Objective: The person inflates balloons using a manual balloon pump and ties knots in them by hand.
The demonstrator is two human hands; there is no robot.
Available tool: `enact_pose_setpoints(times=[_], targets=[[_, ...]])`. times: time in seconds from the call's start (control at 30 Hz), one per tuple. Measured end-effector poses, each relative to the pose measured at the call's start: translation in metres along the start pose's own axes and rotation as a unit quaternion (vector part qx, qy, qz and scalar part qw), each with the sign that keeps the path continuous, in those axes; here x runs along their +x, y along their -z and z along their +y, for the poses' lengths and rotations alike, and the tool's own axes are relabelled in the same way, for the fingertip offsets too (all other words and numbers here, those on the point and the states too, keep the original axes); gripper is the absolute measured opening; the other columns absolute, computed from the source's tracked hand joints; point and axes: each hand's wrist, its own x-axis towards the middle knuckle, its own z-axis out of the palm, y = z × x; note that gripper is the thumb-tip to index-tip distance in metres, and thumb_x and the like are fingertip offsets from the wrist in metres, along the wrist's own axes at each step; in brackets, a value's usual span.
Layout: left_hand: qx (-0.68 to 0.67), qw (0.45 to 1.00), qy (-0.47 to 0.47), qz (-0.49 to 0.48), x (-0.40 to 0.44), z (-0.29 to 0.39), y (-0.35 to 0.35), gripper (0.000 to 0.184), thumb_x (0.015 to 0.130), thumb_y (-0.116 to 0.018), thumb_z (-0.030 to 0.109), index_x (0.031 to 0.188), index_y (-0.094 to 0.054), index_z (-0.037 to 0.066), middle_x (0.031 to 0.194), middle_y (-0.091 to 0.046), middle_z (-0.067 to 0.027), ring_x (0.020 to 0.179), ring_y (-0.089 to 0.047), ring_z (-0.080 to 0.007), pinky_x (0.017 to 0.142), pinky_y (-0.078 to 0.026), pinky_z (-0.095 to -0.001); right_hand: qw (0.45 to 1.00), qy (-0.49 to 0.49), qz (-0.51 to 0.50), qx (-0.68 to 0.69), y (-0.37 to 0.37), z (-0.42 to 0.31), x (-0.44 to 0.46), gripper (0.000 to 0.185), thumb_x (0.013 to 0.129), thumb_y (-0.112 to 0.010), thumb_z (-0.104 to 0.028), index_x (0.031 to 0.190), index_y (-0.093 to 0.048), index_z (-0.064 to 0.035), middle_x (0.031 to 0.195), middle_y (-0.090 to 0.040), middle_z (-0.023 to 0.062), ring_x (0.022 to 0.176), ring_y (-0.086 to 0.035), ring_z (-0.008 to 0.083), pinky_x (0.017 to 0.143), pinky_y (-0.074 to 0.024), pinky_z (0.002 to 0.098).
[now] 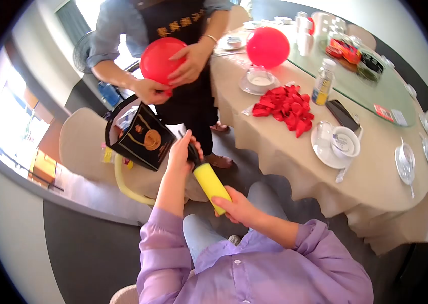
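Observation:
A yellow hand pump [211, 185] with a black end lies slanted between my hands. My left hand [183, 151] is closed round its black upper end, near a black bag [145, 138]. Lower down, my right hand [237, 204] grips the yellow barrel. Across from me, a co-worker in a dark apron holds a red inflated balloon [162, 61] with both hands. On the table, a heap of flat red balloons [286, 107] lies in front of another inflated balloon [268, 47].
The round table [247, 136] carries a bottle [323, 81], a phone [343, 114], a bowl [344, 143] on a plate and a glass turntable [376, 92]. A beige chair [78, 144] stands at the left, and a pale yellow long balloon [123, 180] hangs beside it.

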Motion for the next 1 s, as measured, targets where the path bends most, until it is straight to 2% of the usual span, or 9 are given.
enact_pose_setpoints(times=[0.1,0.27,0.37,0.43,0.57,0.6,0.7,0.83,1.0], targets=[[-0.023,0.998,0.048,-0.043,-0.01,-0.027,-0.012,0.039,0.085,-0.045,0.043,0.078,-0.053,0.006,0.067,-0.055,-0.0115,0.061,-0.055,-0.0242,0.06,-0.045,-0.0358,0.999,0.021,0.025,-0.02,0.023,0.033,-0.022,0.04,0.078,-0.058,-0.033,0.101,-0.044,-0.0031,0.076,-0.054,0.0066,0.052,-0.047,0.0094,0.044,-0.0376,0.0238],[0.212,0.97,-0.118,-0.017,0.022,-0.047,-0.064,0.034,0.085,-0.05,0.034,0.096,-0.054,0.003,0.08,-0.057,-0.0058,0.075,-0.055,-0.0143,0.066,-0.046,-0.026,0.982,0.102,0.146,-0.058,0.06,0.072,-0.066,0.049,0.076,-0.061,-0.026,0.112,-0.04,-0.0011,0.087,-0.055,0.0089,0.075,-0.055,0.0147,0.066,-0.0441,0.0277],[0.446,0.821,-0.355,-0.038,0.058,-0.061,-0.113,0.017,0.079,-0.058,0.016,0.085,-0.058,0.001,0.069,-0.058,-0.0035,0.063,-0.054,-0.01,0.059,-0.043,-0.0225,0.946,0.17,0.231,-0.149,0.077,0.079,-0.089,0.054,0.074,-0.063,-0.023,0.116,-0.037,-0.0012,0.093,-0.055,0.0112,0.081,-0.055,0.0181,0.07,-0.0436,0.0289],[0.483,0.77,-0.415,-0.04,0.065,-0.069,-0.153,0.012,0.076,-0.059,0.012,0.079,-0.059,0.001,0.061,-0.056,-0.0044,0.057,-0.053,-0.0098,0.055,-0.041,-0.023,0.943,0.166,0.248,-0.145,0.088,0.089,-0.099,0.054,0.073,-0.063,-0.022,0.116,-0.037,-0.0017,0.095,-0.055,0.0123,0.087,-0.055,0.021,0.074,-0.0429,0.0304],[0.574,0.717,-0.394,-0.043,0.054,-0.076,-0.211,0.025,0.073,-0.064,0.025,0.07,-0.058,0.001,0.061,-0.057,-0.0087,0.053,-0.053,-0.0183,0.052,-0.041,-0.0286,0.929,0.189,0.281,-0.146,0.101,0.1,-0.112,0.054,0.073,-0.064,-0.022,0.115,-0.037,-0.0022,0.095,-0.055,0.0128,0.085,-0.055,0.0211,0.073,-0.043,0.0302],[0.607,0.728,-0.317,-0.028,0.051,-0.075,-0.221,0.033,0.071,-0.063,0.034,0.066,-0.055,0.002,0.062,-0.055,-0.0108,0.059,-0.054,-0.0258,0.055,-0.041,-0.0355,0.932,0.187,0.282,-0.131,0.103,0.098,-0.115,0.054,0.073,-0.064,-0.021,0.115,-0.037,-0.0026,0.095,-0.055,0.0124,0.084,-0.056,0.0211,0.072,-0.0432,0.0301],[0.671,0.687,-0.279,-0.007,0.047,-0.082,-0.24,0.037,0.07,-0.063,0.038,0.068,-0.055,0.002,0.064,-0.056,-0.0115,0.063,-0.055,-0.0262,0.057,-0.042,-0.0363,0.932,0.194,0.285,-0.114,0.107,0.095,-0.12,0.054,0.072,-0.064,-0.021,0.115,-0.037,-0.003,0.093,-0.056,0.0118,0.082,-0.056,0.0209,0.071,-0.0435,0.03],[0.629,0.701,-0.332,0.055,0.08,-0.101,-0.233,0.033,0.07,-0.063,0.035,0.069,-0.055,0.002,0.065,-0.056,-0.012,0.065,-0.055,-0.0263,0.059,-0.042,-0.0362,0.937,0.185,0.276,-0.111,0.112,0.091,-0.121,0.053,0.073,-0.064,-0.02,0.115,-0.036,-0.0027,0.09,-0.056,0.0115,0.08,-0.057,0.0209,0.07,-0.0439,0.0298],[0.523,0.779,-0.336,-0.076,0.097,-0.084,-0.237,0.016,0.072,-0.058,0.016,0.071,-0.054,0.001,0.067,-0.056,-0.0106,0.063,-0.054,-0.0241,0.06,-0.043,-0.0357,0.925,0.206,0.308,-0.085,0.118,0.091,-0.118,0.053,0.072,-0.064,-0.017,0.114,-0.037,-0.0017,0.09,-0.056,0.0121,0.08,-0.057,0.0196,0.07,-0.0443,0.0296]])
